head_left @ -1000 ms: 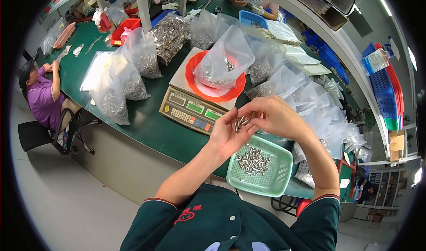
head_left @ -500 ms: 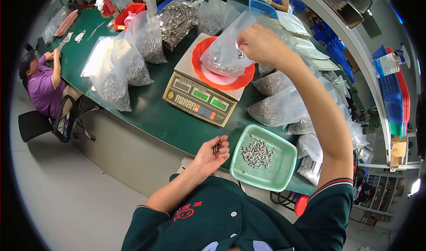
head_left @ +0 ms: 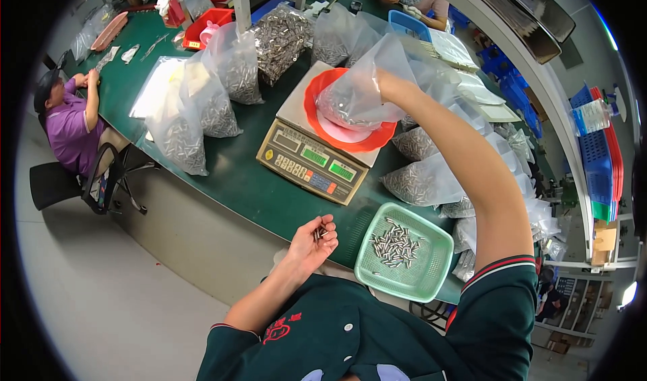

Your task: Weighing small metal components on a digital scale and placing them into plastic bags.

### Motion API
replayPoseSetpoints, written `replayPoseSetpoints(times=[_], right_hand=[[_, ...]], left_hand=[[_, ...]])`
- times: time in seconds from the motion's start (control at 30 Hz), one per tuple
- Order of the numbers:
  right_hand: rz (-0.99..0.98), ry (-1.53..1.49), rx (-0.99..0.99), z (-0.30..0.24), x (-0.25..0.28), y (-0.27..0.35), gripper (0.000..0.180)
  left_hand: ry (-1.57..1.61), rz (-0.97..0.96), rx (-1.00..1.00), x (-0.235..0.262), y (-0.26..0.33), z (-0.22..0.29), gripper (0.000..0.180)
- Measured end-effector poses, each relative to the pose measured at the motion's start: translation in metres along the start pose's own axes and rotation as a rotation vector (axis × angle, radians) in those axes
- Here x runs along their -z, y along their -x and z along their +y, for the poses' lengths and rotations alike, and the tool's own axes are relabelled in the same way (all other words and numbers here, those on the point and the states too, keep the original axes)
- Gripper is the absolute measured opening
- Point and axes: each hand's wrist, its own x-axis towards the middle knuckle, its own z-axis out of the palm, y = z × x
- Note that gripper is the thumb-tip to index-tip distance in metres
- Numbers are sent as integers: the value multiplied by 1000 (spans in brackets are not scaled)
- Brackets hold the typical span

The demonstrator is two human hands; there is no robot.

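Fingers of right hand [head_left: 387,84] still pinching bag [head_left: 357,94] over red bowl [head_left: 350,135] on scale [head_left: 313,155], at 12 o'clock, left hand [head_left: 313,239] still curled round small pins [head_left: 320,232], barely moved, tray [head_left: 404,259] at 3 o'clock of it

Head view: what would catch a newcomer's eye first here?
The right hand reaches up into a clear plastic bag of small metal pieces, which sits on a red dish atop the scale. Nearer the body, the left hand pinches a few pieces beside a green tray holding more.
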Motion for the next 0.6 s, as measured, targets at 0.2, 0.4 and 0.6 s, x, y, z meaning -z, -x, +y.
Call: replayPoseSetpoints(times=[0.2,0.4,0.6], right_hand=[[-38,-35,42,-41,38,-2,29],[102,-71,-60,-20,13,9,26],[217,-207,-179,-47,66,38,21]], left_hand=[[-12,32,9,2,-4,-3,21],[-109,66,127,-18,-21,-27,19],[-97,62,129,-19,-15,-31,18]])
